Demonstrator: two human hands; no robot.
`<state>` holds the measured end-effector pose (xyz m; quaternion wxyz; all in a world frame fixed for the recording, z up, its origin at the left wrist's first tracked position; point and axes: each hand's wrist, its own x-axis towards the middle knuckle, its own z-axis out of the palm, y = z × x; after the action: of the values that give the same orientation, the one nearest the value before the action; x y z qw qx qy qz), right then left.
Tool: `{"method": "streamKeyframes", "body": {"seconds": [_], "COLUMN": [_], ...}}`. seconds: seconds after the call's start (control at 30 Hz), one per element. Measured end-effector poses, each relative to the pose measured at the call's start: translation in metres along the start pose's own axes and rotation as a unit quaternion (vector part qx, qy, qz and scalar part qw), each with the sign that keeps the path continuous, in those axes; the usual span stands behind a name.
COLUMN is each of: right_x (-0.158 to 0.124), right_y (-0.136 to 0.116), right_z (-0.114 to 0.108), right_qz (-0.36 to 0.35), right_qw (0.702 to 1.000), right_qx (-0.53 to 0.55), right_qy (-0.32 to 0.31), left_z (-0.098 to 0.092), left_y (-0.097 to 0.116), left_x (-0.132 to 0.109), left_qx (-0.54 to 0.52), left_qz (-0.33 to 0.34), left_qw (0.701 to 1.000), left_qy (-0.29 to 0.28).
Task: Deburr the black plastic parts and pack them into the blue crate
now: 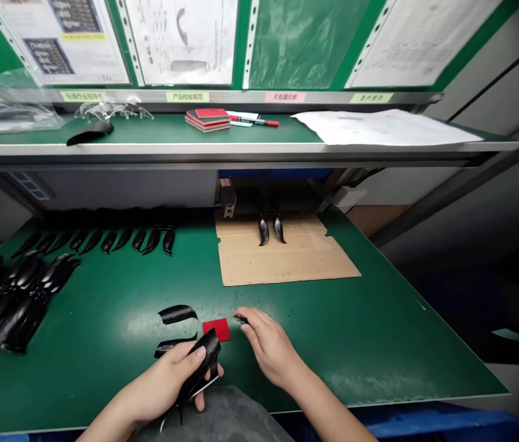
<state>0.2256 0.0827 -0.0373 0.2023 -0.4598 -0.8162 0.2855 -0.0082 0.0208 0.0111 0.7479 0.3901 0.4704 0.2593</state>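
My left hand is closed around a glossy black curved plastic part near the table's front edge, thumb on top. A second black strip shows beneath it; whether the two are joined I cannot tell. My right hand pinches a small dark tool with a bit of blue; most of it is hidden by the fingers, so its kind is unclear. Between the hands a red square pad lies on the green table. Two more black curved parts, an upper one and a lower one, lie left of the pad.
Heaped black parts cover the table's left side, with a row of similar pieces behind. Two black pieces rest on a cardboard sheet. Overhead, a shelf carries red pads, markers and paper.
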Motion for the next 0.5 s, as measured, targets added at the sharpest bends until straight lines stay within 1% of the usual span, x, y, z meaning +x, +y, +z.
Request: {"method": "streamKeyframes", "body": {"seconds": [0.1, 0.17, 0.23, 0.33, 0.4, 0.5], "right_x": [0.004, 0.006, 0.008, 0.01, 0.012, 0.015], "right_y": [-0.028, -0.039, -0.045, -0.046, -0.045, -0.042], "right_z": [-0.009, -0.013, -0.017, -0.017, -0.016, -0.012], "right_qz": [-0.115, -0.161, -0.186, -0.209, -0.217, -0.228], "right_qw": [0.993, 0.986, 0.979, 0.967, 0.959, 0.95], "right_qx": [-0.007, -0.031, -0.065, -0.129, -0.167, -0.203], "right_qy": [-0.03, -0.039, -0.053, -0.071, -0.071, -0.062], "left_z": [0.001, 0.002, 0.003, 0.006, 0.009, 0.014], "left_y": [0.006, 0.007, 0.007, 0.008, 0.01, 0.013], "left_x": [-0.009, -0.013, -0.016, -0.019, -0.02, -0.021], "left_qx": [0.032, 0.012, -0.021, -0.052, -0.046, -0.003], "left_qz": [-0.01, -0.02, -0.032, -0.044, -0.046, -0.046], "left_qw": [0.999, 1.0, 0.999, 0.997, 0.997, 0.999], "left_qy": [-0.004, -0.013, -0.023, -0.033, -0.034, -0.028]}}
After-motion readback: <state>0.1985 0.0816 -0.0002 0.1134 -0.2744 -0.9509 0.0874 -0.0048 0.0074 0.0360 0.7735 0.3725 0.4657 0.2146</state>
